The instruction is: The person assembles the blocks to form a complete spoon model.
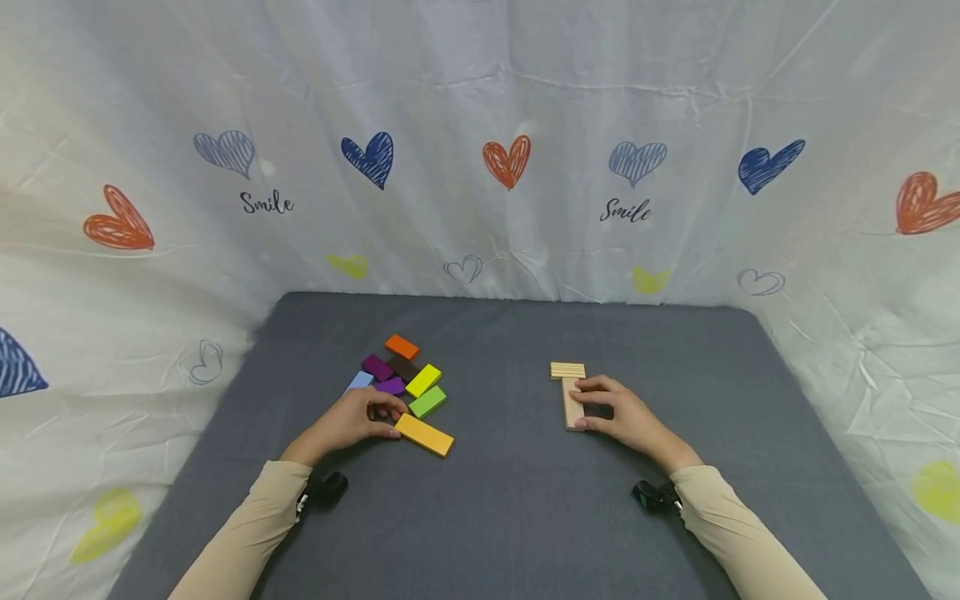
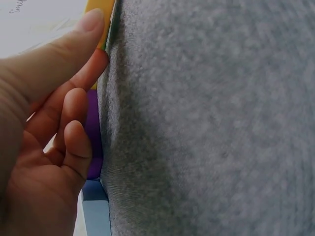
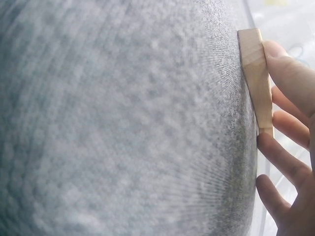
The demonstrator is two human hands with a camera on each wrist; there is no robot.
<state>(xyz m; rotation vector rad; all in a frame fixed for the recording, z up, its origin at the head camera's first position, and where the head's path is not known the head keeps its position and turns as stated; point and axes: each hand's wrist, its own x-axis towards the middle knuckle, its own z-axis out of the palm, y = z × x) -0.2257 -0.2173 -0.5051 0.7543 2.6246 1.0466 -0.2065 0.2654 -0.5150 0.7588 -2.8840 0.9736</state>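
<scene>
On the left side of the grey table, my left hand [image 1: 358, 419] pinches one end of an orange-yellow block [image 1: 425, 435] between thumb and finger. Beyond it lies a loose group of coloured blocks, including a lime green block [image 1: 428, 402], a yellow block [image 1: 423, 381], a purple block [image 1: 390, 386] and a light blue block [image 2: 97, 216]. To the right, my right hand [image 1: 618, 417] holds a plain wooden block [image 1: 572, 405], its thumb toward the near end and its fingertips toward the far end. Several plain wooden blocks [image 1: 567, 370] lie side by side just beyond that one.
At the back of the left group are an orange block [image 1: 402, 347], a dark brown block [image 1: 403, 368] and a plum block [image 1: 377, 367]. The grey cloth-covered table [image 1: 495, 517] meets a white curtain [image 1: 435, 67] printed with hearts at the back and sides.
</scene>
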